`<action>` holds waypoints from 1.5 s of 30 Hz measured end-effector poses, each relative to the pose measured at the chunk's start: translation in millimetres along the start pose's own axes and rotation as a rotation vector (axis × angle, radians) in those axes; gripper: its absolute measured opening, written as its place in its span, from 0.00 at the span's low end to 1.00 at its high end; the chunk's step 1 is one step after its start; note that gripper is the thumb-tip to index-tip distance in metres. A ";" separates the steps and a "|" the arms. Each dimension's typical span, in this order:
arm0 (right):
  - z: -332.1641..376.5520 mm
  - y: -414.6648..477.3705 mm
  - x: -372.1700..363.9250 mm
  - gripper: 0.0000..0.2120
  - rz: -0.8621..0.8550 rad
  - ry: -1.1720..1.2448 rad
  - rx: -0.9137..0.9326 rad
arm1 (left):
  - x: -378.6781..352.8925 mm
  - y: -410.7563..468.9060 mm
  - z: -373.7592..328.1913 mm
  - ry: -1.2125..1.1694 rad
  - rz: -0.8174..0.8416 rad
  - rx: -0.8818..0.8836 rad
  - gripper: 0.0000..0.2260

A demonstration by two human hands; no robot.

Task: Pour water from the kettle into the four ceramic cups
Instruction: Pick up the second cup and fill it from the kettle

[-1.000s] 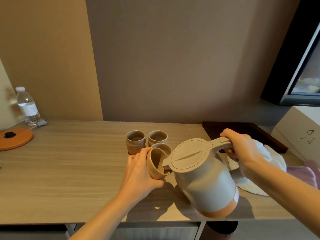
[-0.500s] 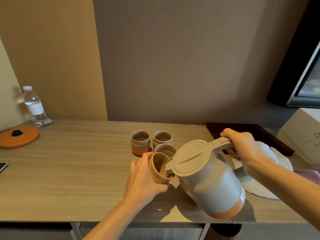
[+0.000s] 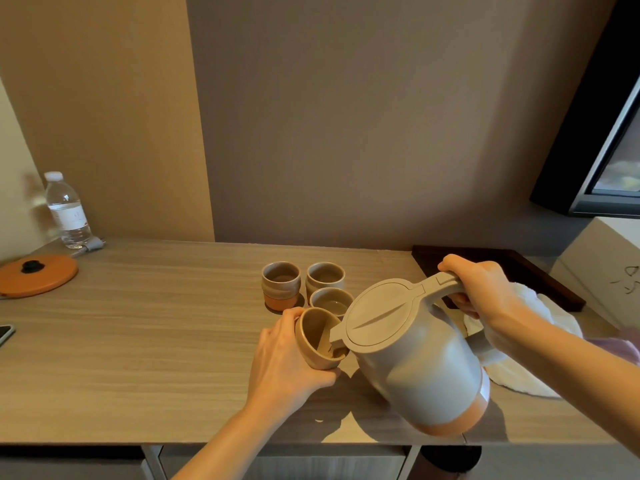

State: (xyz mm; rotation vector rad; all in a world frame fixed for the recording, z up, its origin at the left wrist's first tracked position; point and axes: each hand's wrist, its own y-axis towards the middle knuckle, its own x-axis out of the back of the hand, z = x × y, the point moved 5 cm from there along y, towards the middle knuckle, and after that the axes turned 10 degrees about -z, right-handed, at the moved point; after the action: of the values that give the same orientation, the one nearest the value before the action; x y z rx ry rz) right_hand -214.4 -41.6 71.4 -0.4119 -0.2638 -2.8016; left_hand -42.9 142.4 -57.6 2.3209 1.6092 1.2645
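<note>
Little has been moved since before: kettle is kept tilted, handle gripped by right hand; tan cup is enclosed by left-hand fingers at the spout.

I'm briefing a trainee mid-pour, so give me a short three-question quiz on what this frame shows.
1. True or false: the left hand holds a tilted cup at the spout of the kettle.
2. How many cups stand on the counter, untouched?
3. What grips the kettle's handle: A) left hand B) right hand C) nothing

Key: 1 true; 2 three: the back left cup, back right cup and near cup; 3 B.
</note>
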 end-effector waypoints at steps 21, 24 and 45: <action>-1.1 4.0 -7.9 0.16 0.006 -0.031 0.047 | -10.1 -3.3 16.1 -0.116 -0.013 0.042 0.46; -1.4 4.4 -8.8 0.16 0.005 -0.044 0.058 | -12.8 -5.0 18.5 -0.132 -0.017 0.043 0.43; 0.7 5.2 -12.3 0.15 0.015 -0.049 0.073 | -13.0 -7.8 22.3 -0.246 -0.012 0.091 0.39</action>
State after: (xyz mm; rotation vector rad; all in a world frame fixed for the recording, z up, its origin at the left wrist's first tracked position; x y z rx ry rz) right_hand -201.3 -43.1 69.0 -0.4639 -0.3711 -2.7600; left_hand -36.3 144.2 -83.7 2.4025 1.6253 0.8777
